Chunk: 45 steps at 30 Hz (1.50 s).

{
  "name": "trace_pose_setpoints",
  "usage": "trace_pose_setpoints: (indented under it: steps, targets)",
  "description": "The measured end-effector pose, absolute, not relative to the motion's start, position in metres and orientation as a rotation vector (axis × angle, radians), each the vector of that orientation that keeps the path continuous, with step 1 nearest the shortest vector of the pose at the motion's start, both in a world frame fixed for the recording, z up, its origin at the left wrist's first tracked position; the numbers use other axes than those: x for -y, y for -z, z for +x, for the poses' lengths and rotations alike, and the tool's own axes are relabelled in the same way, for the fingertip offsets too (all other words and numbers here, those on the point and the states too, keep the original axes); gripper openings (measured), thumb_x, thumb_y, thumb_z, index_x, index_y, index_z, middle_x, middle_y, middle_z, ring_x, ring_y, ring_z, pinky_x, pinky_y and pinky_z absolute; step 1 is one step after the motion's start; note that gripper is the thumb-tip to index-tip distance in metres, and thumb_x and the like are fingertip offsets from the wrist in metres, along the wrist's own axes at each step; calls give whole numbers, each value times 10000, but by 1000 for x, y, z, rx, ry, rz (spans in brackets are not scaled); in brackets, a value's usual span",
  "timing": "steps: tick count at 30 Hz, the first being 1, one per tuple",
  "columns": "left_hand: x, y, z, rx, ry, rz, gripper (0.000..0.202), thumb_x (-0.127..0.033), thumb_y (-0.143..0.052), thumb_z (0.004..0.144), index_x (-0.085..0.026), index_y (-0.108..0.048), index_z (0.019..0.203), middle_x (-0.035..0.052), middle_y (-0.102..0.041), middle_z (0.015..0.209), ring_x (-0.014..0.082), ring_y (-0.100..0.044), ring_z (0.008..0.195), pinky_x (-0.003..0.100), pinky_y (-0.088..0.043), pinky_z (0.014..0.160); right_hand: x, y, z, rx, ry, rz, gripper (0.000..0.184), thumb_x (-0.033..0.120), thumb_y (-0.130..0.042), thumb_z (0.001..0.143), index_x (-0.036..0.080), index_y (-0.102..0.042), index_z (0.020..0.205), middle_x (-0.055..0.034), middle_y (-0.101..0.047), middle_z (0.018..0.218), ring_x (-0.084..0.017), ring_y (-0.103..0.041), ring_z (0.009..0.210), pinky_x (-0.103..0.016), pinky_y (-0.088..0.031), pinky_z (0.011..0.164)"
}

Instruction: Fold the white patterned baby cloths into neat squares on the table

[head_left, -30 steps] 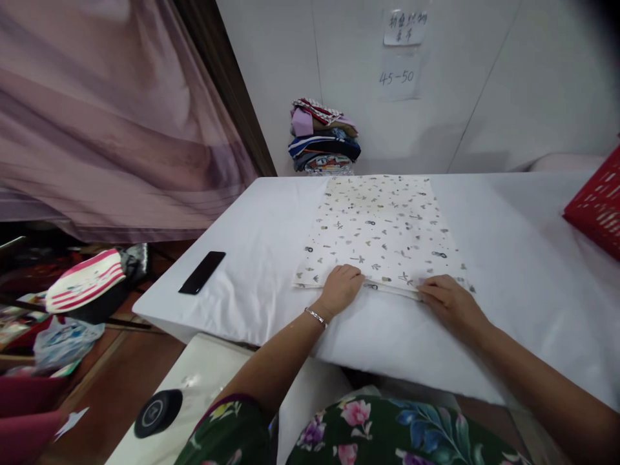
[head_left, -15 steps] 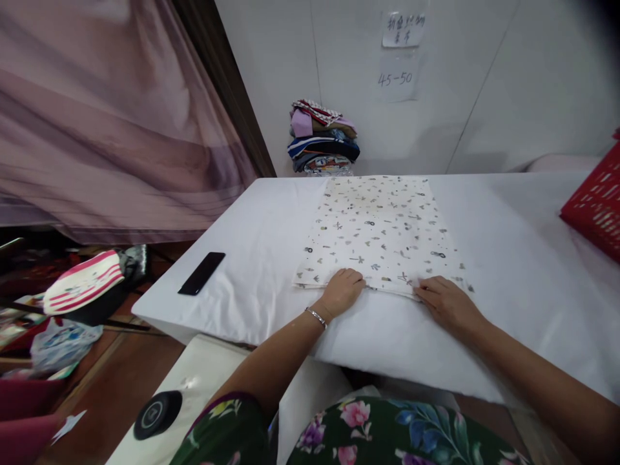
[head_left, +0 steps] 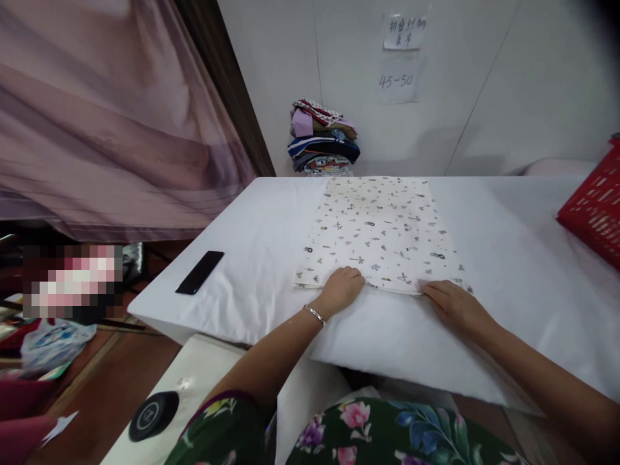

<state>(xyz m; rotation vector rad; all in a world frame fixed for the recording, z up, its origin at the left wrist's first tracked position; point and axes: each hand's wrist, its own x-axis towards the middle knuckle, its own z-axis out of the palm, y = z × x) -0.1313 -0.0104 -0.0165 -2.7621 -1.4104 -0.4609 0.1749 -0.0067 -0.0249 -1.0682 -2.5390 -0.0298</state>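
Observation:
A folded white cloth [head_left: 378,232] with small grey and black motifs lies flat on the white-covered table in front of me. At its near edge, left of the middle, my left hand [head_left: 343,285] is closed on the fabric, the fingers curled and the thumb side out of sight. Farther right along that edge, my right hand [head_left: 453,303] rests with fingers stretched out and held close together over the near right part of the cloth. Its thumb is hidden. A silver bracelet [head_left: 314,314] circles my left wrist.
A black phone [head_left: 199,272] lies on the table's left side. Piled clothes [head_left: 323,139] stand behind the far edge, and a red basket [head_left: 593,206] is at far right. A round black object [head_left: 154,415] sits on a white surface at lower left; a pink curtain [head_left: 121,116] hangs at left.
My right hand has slid slightly right along the near edge, its fingers now straighter and flatter. Beside it the edge lies more even. My left hand stays nearly in place.

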Motion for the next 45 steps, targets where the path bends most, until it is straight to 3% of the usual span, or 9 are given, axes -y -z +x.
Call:
trace_pose_setpoints:
  steps: [10,14,21,25,33,39,45]
  targets:
    - [7,22,-127,1454,415,-2701,152,-158,-390,895,-170,-540,881,52,-589,845,182,-528,813,322,-406,730,9,26,176,2544,97,-1138,390,173,-355,859,200,-566,1185,-95,-662,997,-236,-597,868,-381,-475,738]
    - [11,22,-127,1354,378,-2705,229,-77,-418,845,-166,-541,1016,54,-591,898,187,-527,840,323,-400,734,11,34,182,2566,39,-1096,386,186,-367,865,216,-561,1197,-90,-634,1087,-234,-580,944,-383,-461,795]
    - [-5,6,-126,1413,371,-2661,176,-80,-454,825,-174,-573,914,50,-597,883,190,-525,833,325,-386,712,-5,13,186,2542,-51,-1198,336,273,-345,909,228,-599,1125,-84,-626,1053,-221,-571,925,-331,-486,699]
    - [-23,-6,-122,1435,432,-2529,205,-68,-425,838,-173,-557,954,61,-601,902,201,-524,870,331,-374,730,-22,3,186,2403,121,-1333,344,274,-317,915,225,-589,1120,-88,-634,1004,-228,-577,899,-322,-469,629]
    - [-11,15,-128,1304,270,-2654,188,-83,-434,845,-181,-566,936,54,-612,901,187,-537,835,319,-374,716,-12,20,193,2618,-18,-1188,313,293,-342,901,218,-633,990,-74,-663,934,-205,-600,829,-323,-474,676]
    - [-27,-3,-125,1299,425,-2518,201,-107,-399,884,-172,-556,991,68,-602,950,204,-510,903,334,-357,751,-25,-1,188,2370,278,-1226,279,188,-376,875,187,-648,938,-105,-646,1001,-246,-561,923,-361,-440,722]
    - [-2,27,-126,1179,295,-2644,182,-109,-395,895,-168,-562,935,57,-579,910,184,-487,855,324,-355,744,-6,24,194,2674,204,-1012,288,118,-376,866,184,-646,943,-83,-638,937,-207,-544,841,-329,-427,719]
